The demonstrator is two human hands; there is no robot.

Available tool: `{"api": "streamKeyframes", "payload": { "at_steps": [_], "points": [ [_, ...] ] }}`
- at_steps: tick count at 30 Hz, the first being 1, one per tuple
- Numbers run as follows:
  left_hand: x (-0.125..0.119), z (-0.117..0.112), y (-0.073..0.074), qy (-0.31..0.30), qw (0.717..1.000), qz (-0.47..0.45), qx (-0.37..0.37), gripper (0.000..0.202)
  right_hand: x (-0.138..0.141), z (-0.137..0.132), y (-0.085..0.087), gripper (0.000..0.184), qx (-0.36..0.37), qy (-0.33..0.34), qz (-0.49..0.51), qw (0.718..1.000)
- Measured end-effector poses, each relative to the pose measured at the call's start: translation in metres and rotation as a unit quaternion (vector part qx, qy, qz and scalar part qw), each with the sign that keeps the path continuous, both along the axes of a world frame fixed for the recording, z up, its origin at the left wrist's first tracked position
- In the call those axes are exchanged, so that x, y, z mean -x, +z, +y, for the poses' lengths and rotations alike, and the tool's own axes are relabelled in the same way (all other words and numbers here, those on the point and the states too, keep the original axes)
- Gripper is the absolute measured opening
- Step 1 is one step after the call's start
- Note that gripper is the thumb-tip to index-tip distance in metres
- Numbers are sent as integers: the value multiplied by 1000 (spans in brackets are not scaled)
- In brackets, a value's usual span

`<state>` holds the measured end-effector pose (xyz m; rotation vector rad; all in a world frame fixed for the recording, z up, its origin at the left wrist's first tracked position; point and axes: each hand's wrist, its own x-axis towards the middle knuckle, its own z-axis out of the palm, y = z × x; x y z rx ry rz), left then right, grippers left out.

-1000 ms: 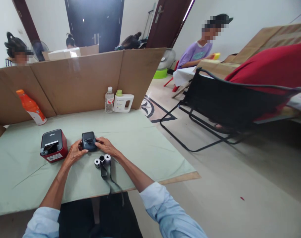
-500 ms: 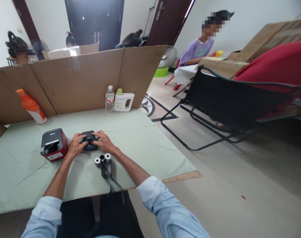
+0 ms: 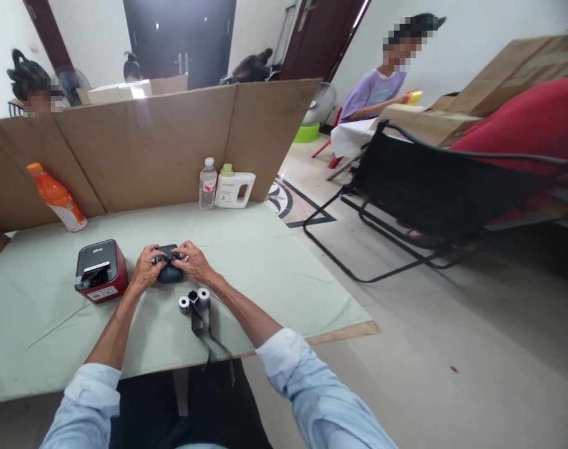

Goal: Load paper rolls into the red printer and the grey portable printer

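Observation:
My left hand (image 3: 146, 269) grips the left side of a small black device (image 3: 171, 273) with what looks like a raised lid. On its right side my right hand (image 3: 193, 262) holds on as well, thumb and fingers bent over the middle. The fingers hide part of the device, so its exact kind is unclear. Just in front of it stand two small white paper rolls (image 3: 184, 304), with a black strap (image 3: 197, 321) trailing towards the table's front edge. Left of my left hand sits a red and black label printer (image 3: 99, 268).
An orange bottle (image 3: 58, 198), a clear water bottle (image 3: 208, 184) and a white jug (image 3: 232, 189) stand along a cardboard panel (image 3: 153, 143) at the back. To the right is a black folding chair (image 3: 419, 181). A person in purple (image 3: 375, 93) sits beyond it.
Both hands keep hold of the black device, their fingers and thumbs shifting slightly inward over its middle. The view has tilted a little; the things on the table stay put.

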<state>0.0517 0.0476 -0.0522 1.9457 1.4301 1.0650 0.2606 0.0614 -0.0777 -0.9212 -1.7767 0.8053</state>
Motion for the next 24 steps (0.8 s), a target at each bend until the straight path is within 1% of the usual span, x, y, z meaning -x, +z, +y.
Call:
{"api": "streamKeyframes", "payload": {
  "at_steps": [4,6,9,13,18,24],
  "points": [
    [1,0,6,0,999,-33,14,16,1,-2,9,16,2,11,-4,1000],
    [3,1,8,8,998,-53,17,16,3,-3,13,13,2,9,2,1000],
    [6,5,9,15,997,-75,26,18,4,-4,17,13,3,11,9,1000],
    [8,7,10,15,996,-78,31,19,5,-4,19,13,8,23,1,1000],
    [7,-3,9,-14,997,-66,26,19,4,-5,19,17,23,22,3,999],
    [8,-15,2,-26,999,-23,14,16,0,-13,16,23,5,40,-6,999]
  ]
}}
